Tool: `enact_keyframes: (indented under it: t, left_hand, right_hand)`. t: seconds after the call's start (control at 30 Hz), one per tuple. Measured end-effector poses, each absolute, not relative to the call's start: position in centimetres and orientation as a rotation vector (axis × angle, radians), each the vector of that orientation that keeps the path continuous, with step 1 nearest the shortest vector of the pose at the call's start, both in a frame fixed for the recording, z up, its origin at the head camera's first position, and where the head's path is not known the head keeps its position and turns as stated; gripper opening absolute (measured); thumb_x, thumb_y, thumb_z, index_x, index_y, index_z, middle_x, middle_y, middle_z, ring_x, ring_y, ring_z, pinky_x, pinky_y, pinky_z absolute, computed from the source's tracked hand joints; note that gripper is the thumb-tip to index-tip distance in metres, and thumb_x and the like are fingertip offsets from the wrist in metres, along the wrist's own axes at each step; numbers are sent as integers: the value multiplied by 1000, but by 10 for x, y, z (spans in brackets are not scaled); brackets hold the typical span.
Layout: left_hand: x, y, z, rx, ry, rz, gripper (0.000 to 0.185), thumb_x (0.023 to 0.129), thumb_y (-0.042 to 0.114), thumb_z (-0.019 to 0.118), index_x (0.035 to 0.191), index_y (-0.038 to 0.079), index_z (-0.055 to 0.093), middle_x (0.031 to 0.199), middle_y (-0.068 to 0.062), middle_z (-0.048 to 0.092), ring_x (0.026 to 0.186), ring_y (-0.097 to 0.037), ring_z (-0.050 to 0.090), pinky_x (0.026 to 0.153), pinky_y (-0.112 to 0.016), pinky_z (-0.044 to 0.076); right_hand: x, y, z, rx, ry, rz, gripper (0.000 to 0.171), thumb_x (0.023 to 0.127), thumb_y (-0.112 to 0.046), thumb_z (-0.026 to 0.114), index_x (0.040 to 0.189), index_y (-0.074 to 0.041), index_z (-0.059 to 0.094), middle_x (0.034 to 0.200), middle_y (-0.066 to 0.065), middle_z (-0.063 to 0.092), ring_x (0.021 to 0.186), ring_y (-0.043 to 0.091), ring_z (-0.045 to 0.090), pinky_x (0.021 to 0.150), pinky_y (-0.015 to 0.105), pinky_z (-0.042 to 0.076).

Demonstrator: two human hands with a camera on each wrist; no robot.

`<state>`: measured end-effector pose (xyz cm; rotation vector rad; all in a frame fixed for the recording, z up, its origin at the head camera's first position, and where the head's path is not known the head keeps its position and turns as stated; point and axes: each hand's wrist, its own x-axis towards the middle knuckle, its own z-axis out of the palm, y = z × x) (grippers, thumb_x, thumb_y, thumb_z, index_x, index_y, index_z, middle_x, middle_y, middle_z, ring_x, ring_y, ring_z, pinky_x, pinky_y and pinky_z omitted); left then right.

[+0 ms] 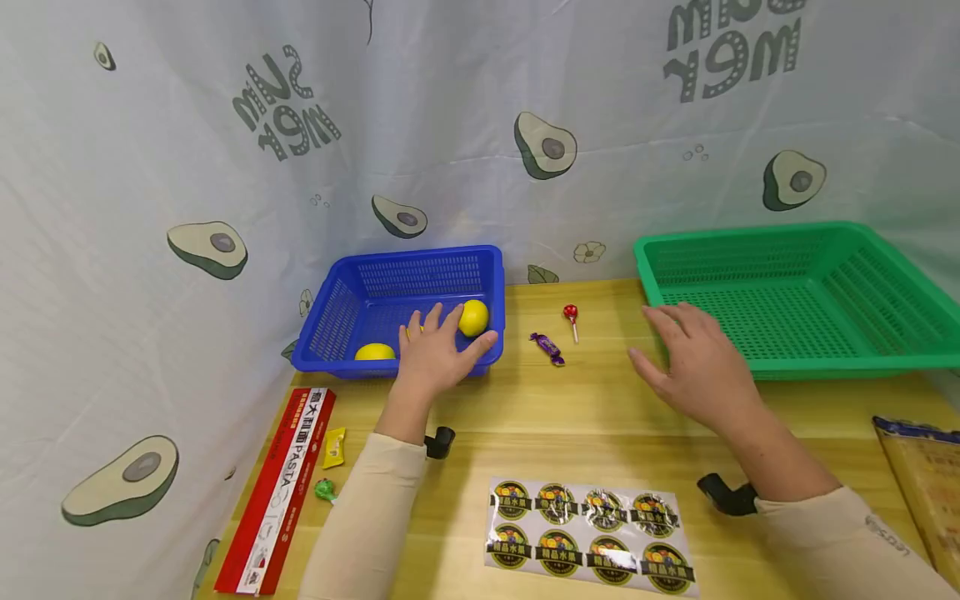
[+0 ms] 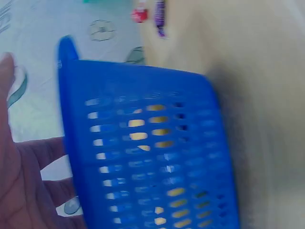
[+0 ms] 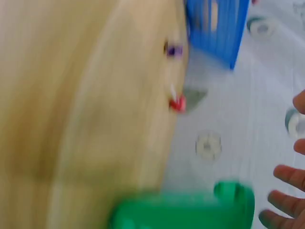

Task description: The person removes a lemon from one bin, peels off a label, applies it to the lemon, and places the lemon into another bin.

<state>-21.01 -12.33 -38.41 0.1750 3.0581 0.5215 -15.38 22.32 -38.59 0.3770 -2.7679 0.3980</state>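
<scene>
Over the near rim of the blue basket (image 1: pixel 341 367) is my left hand (image 1: pixel 437 354), fingers spread and nothing gripped. Inside lie several lemon-like yellow fruits (image 1: pixel 473 318), one partly hidden behind the fingers; the left wrist view shows yellow through the slots of the basket wall (image 2: pixel 143 143). My right hand (image 1: pixel 701 367) hovers by the near left corner of the green basket (image 1: pixel 847 364), its fingers loosely extended and holding nothing. That basket's visible floor is bare. Between the baskets lie a purple-wrapped candy (image 1: pixel 547 348) and a red lollipop (image 1: pixel 571 314).
A red pasta box (image 1: pixel 277 492) lies along the left table edge, beside a yellow packet (image 1: pixel 334 447) and a green lollipop (image 1: pixel 325 490). Nearer the front is a sheet of round stickers (image 1: pixel 588 533). A yellowish package (image 1: pixel 926 492) lies at right; a printed curtain (image 1: pixel 465 125) hangs behind.
</scene>
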Motion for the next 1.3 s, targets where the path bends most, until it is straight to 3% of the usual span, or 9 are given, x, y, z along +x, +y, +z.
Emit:
enact_keyframes:
  t: [0.13,0.3,0.5,0.7,0.93,1.13,1.3]
  left_hand:
    - [-222,-128,-372,207,2983,592,78,96,68,51,160,25,36,169,-14,24,154,-51,17,122,-69,18]
    - [-250,-128,-352,294,2868,519,76,95,55,65,159,23,37,168,-13,24,152,-48,21,116,-68,33]
    - [-291,-123,-334,442,2750,465,77,91,40,76,158,26,40,168,-10,26,155,-44,19,121,-63,28]
    - [-323,-121,-335,512,2689,334,74,90,30,78,156,29,43,170,-8,24,157,-44,13,123,-67,20]
    - [-344,-123,-344,377,2578,360,77,89,25,81,155,25,43,167,-8,32,152,-35,34,121,-58,33]
    - [-351,-128,-361,249,2453,544,76,89,20,80,155,23,43,165,-10,35,136,-38,53,107,-53,50]
    - [-353,-132,-370,204,2401,668,75,89,17,80,155,22,44,166,-13,31,140,-37,49,106,-52,52]
  right_hand:
    - [-148,194,-394,392,-2804,719,58,99,-31,67,146,-3,49,133,26,59,124,47,54,96,66,48]
    - [-157,155,-406,391,-2816,1188,55,101,-31,65,148,-8,49,117,16,64,109,33,63,87,49,57]
    - [-175,114,-413,372,-2744,1534,55,99,-30,68,148,-13,50,99,9,59,90,23,57,71,31,49]
    - [-195,84,-418,364,-2741,1678,61,99,-33,68,152,-17,45,89,7,48,72,20,47,60,29,38]
    - [-206,63,-423,292,-2755,1751,58,100,-32,66,152,-20,46,84,5,46,67,19,45,58,28,36]
    - [-208,53,-429,239,-2747,1809,53,101,-27,65,151,-20,48,86,5,47,70,19,47,61,28,38]
    - [-208,49,-432,228,-2729,1844,53,101,-28,64,151,-20,48,84,4,49,70,19,47,61,28,38]
